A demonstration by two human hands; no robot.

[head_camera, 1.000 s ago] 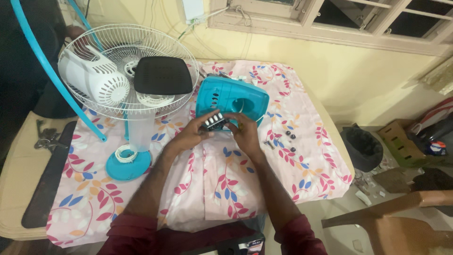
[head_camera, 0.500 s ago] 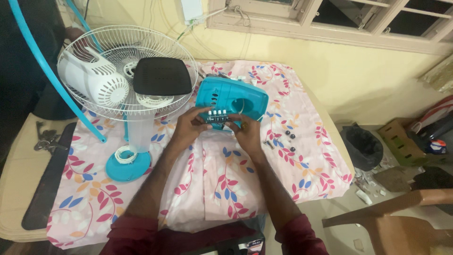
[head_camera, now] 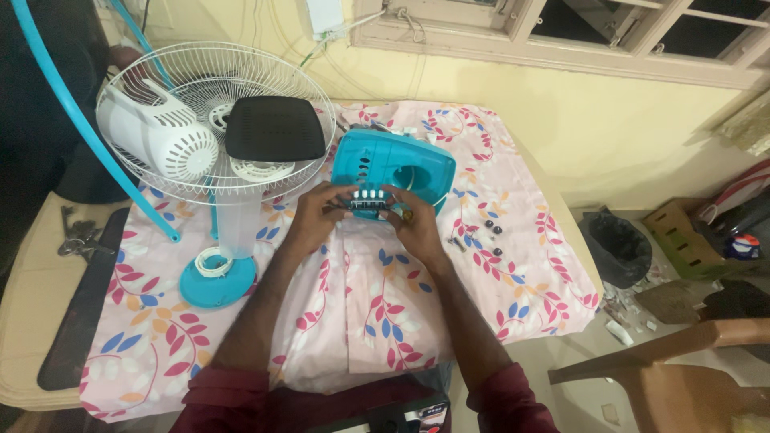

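Note:
Both my hands hold a small black switch block with white push buttons (head_camera: 367, 201) at the near edge of a teal plastic fan housing (head_camera: 393, 166). My left hand (head_camera: 317, 216) grips its left end and my right hand (head_camera: 411, 223) grips its right end. The housing lies on a pink floral cloth (head_camera: 361, 313) that covers the table. A few small dark screws and knobs (head_camera: 488, 232) lie on the cloth just right of my right hand.
A white wire fan guard (head_camera: 160, 88) holds a white motor cover (head_camera: 160, 136) and a black cover (head_camera: 275, 128) at the back left. A teal fan base (head_camera: 216, 277) stands front left. Keys (head_camera: 76, 236) lie far left. A black bin (head_camera: 616, 248) and a chair (head_camera: 682, 377) stand right.
My hands have carried the switch block away from me, up against the near edge of the teal housing.

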